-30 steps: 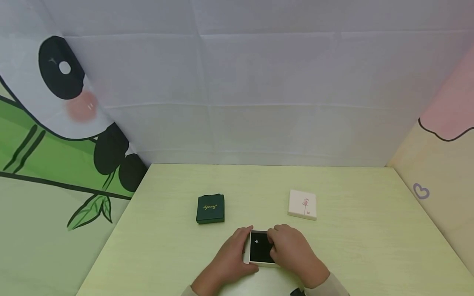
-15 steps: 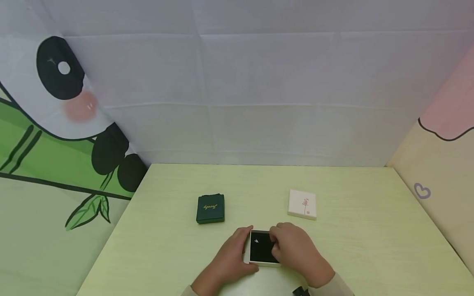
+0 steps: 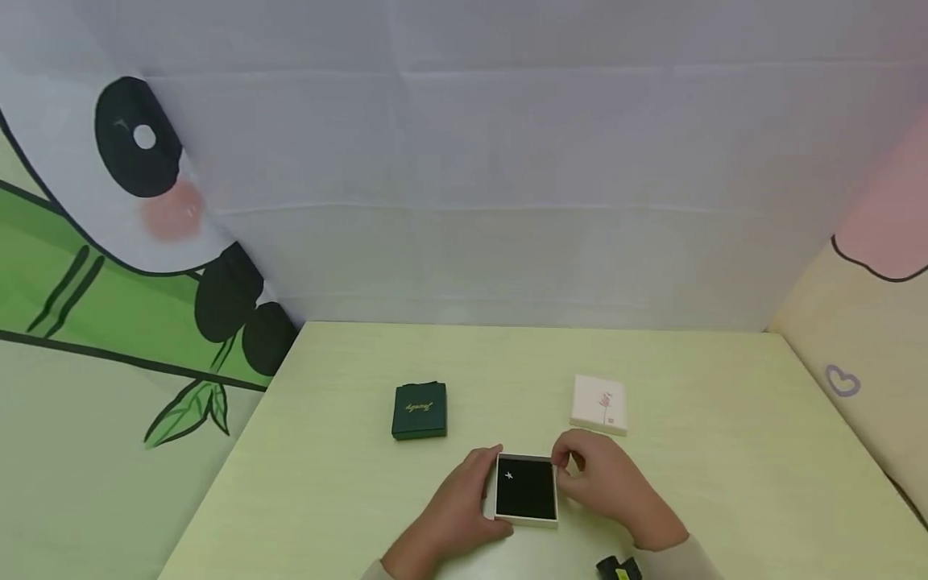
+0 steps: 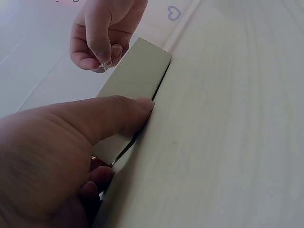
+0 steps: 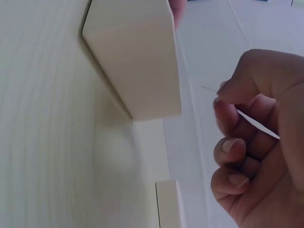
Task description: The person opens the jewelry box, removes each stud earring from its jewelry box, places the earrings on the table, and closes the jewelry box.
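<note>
An open white box (image 3: pixel 527 522) with a black insert (image 3: pixel 529 491) lies near the front of the table; a small silvery star-shaped piece (image 3: pixel 509 475) sits at the insert's upper left. My left hand (image 3: pixel 464 503) grips the box around its left side, and its thumb (image 4: pixel 123 111) presses the side wall in the left wrist view. Just off the box's right edge, my right hand (image 3: pixel 612 487) pinches a tiny silvery piece (image 4: pixel 103 67) with a thin pin (image 5: pixel 208 89) between thumb and index finger. The other right fingers are curled loosely.
Behind the box, to the left, is a dark green box (image 3: pixel 419 412) with gold lettering. A white box (image 3: pixel 598 404) with a pink flower print lies beyond my right hand. A black device (image 3: pixel 619 569) is at my right wrist.
My right hand has moved right, from over the black insert to outside the box, with the tiny piece now visible in its pinch. The left hand keeps its grip; the head view has shifted slightly.
</note>
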A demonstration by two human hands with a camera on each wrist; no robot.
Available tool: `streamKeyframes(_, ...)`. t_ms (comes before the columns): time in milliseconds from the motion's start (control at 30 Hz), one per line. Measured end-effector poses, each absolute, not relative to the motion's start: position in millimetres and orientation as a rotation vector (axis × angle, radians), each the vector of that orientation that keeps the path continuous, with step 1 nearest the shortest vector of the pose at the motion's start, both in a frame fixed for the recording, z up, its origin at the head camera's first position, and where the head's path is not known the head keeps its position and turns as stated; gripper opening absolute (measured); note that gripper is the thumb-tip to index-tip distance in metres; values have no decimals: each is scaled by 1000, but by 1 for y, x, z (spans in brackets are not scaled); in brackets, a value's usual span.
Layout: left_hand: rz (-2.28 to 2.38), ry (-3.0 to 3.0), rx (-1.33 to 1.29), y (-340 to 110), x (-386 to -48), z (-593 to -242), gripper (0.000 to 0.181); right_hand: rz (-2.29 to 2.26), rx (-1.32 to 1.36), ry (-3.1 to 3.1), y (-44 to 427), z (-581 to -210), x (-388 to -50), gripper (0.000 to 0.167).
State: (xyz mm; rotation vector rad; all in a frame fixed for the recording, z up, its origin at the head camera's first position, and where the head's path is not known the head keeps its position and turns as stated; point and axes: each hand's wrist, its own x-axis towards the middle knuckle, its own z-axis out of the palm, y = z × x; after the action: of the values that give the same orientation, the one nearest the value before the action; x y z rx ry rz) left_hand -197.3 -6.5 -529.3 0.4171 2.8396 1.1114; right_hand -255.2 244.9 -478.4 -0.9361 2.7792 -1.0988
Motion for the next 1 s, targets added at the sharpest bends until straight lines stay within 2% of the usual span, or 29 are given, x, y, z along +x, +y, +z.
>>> streamKeyframes(233,1096,2837,395,-5,-197,-530,104,-1175,-880,2804,264,-482,-260,20)
streamKeyframes(500,1097,2824,394,-4,-197,-528,104,-1168,-639,2885,284,-488,-262,19)
streamKeyframes(1000,1099,2834,392,-4,-197,-530,104,-1134,-407,2851,293,-494,-265,13)
